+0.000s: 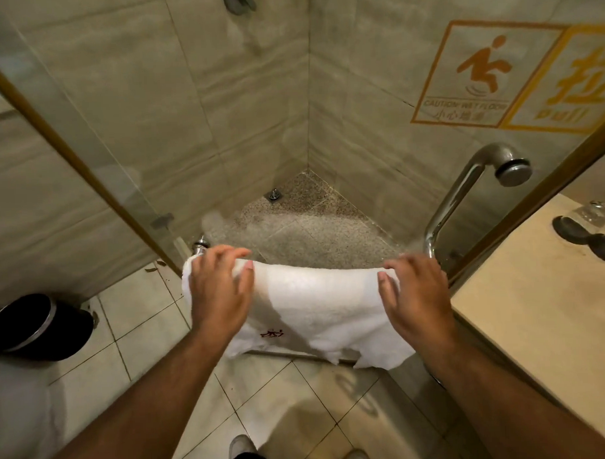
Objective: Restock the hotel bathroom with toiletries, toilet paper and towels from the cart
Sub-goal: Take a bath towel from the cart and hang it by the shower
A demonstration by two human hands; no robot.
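Midway, it seems: the white towel (317, 304) hangs across the shower floor's (311, 229) near edge, left hand (221, 290) and right hand (416, 294) apart, each gripping its top fold — toiletries, paper unseen.

Single view, head-worn, wide-angle. The camera looks forward and steeply down from above the person's own feet; the shoe tips (241, 446) show at the bottom edge. Both forearms enter from the lower corners. The left hand (221, 294) and right hand (416, 294) sit near mid-frame, close to the lens, each holding the top edge of the white towel (314, 308). The view faces into the tiled shower corner, with the floor drain (274, 195) just above centre. Straight edges bow outward toward the margins. The black bin (40, 327) bounds the left side and the counter (537, 307) the right, with the door handle (464, 196) right of centre.
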